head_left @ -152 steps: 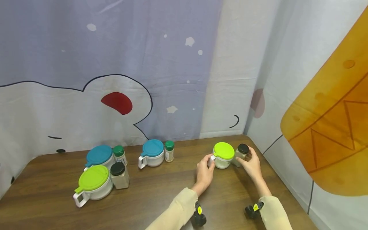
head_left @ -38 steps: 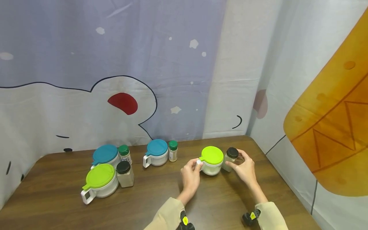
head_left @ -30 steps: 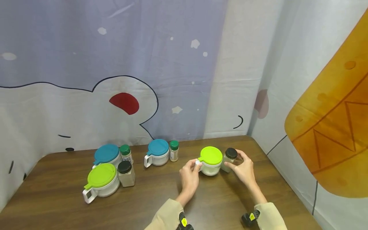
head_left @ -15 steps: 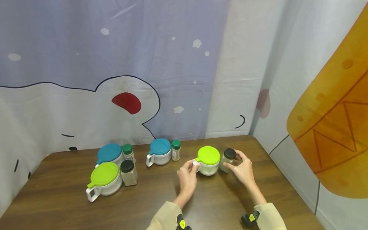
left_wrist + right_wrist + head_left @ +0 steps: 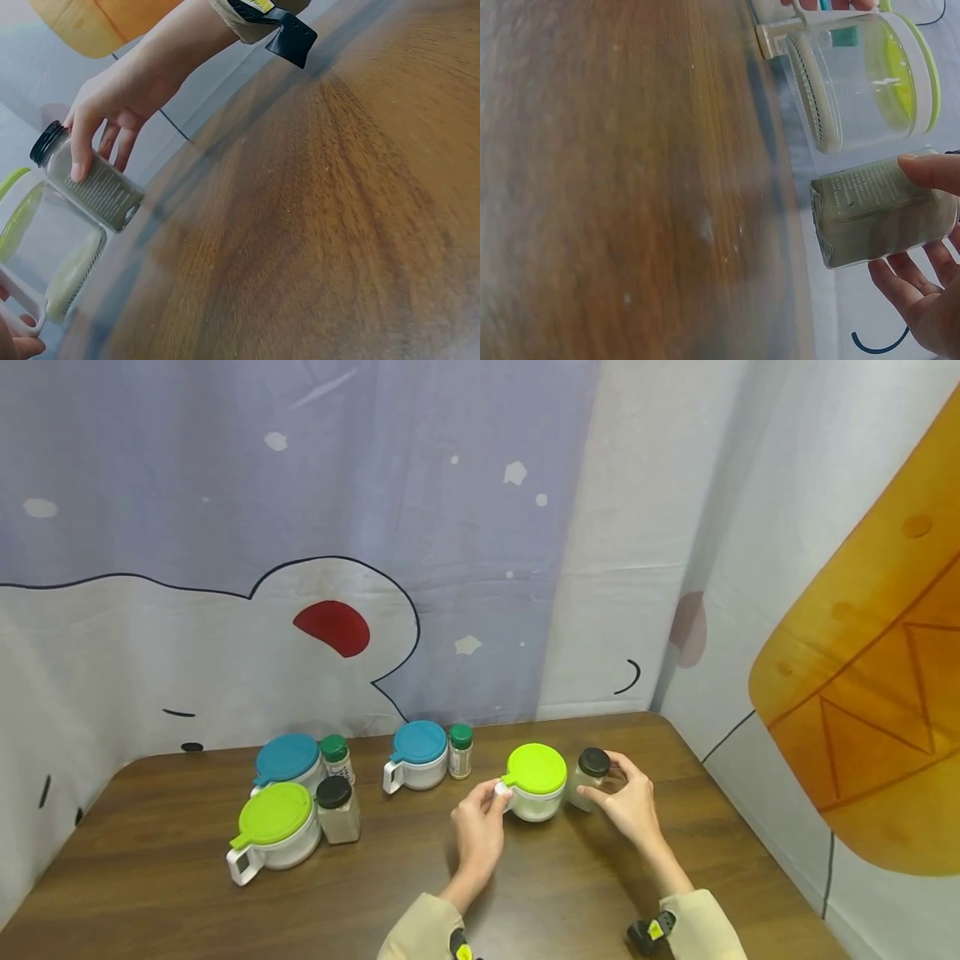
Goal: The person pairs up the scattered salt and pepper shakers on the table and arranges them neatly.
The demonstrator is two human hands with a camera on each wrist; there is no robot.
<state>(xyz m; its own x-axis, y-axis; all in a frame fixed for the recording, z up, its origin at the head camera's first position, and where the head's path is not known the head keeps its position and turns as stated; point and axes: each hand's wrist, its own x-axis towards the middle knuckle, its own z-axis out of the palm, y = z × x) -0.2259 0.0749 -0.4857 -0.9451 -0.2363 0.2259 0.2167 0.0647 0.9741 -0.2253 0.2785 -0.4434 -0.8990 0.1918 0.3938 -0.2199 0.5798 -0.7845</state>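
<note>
In the head view, my left hand (image 5: 478,835) pinches the white handle of a clear seasoning jar with a lime-green lid (image 5: 536,768). My right hand (image 5: 628,800) holds a square spice bottle with a black cap (image 5: 588,781), thumb on one side and fingers on the other. The two containers are upright, side by side, with a narrow gap between them. Seen from the right wrist, the base of the spice bottle (image 5: 877,214) and that of the clear jar (image 5: 859,86) show against the curtain, off the wood. Part of my left hand is cut off there.
On the brown table (image 5: 390,902) at left, a lime-lidded jar (image 5: 277,818), a blue-lidded jar (image 5: 288,760), a black-capped bottle (image 5: 339,814) and a green-capped shaker (image 5: 337,758) cluster. Behind centre, another blue-lidded jar (image 5: 417,756) adjoins a green-capped shaker (image 5: 461,752). Curtains border the table.
Over about five seconds, both hands have carried the lime-lidded jar and the black-capped bottle leftward and a little nearer to me. They have kept shifting left in the last second. The other containers stay put.
</note>
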